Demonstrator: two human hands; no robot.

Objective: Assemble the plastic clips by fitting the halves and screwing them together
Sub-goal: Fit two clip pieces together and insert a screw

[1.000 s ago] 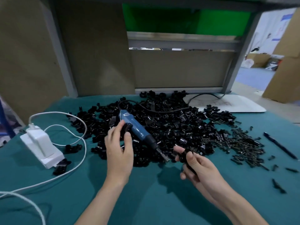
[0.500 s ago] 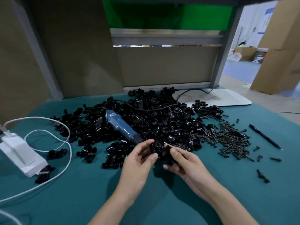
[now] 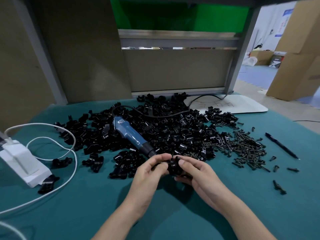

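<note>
Black plastic clip pieces (image 3: 173, 166) sit between two hands, just above the green cloth (image 3: 86, 205) on the table. The left hand (image 3: 149, 172) pinches the pieces from the left side with its thumb and fingers curled in. The right hand (image 3: 199, 174) pinches them from the right, with the thumb on top. The two hands are close together and almost touch. I cannot tell if the pieces are already joined, because the fingers hide part of them.

Just behind the hands is a big pile of black clip halves (image 3: 173, 132). A blue screwdriver (image 3: 131, 135) lies on the pile, tilted, with its dark tip pointing at the hands. No hand touches it. Its black cord (image 3: 155, 116) loops across the back of the pile.

To the right of the pile is a heap of small dark screws (image 3: 247, 149). A few screws lie apart from it on the cloth. A black pen (image 3: 281, 146) lies near them, further right.

On the left side there is a white charger box (image 3: 22, 161) with a white cable (image 3: 69, 148) that curls over the cloth. A few loose clip halves lie beside it.
</note>
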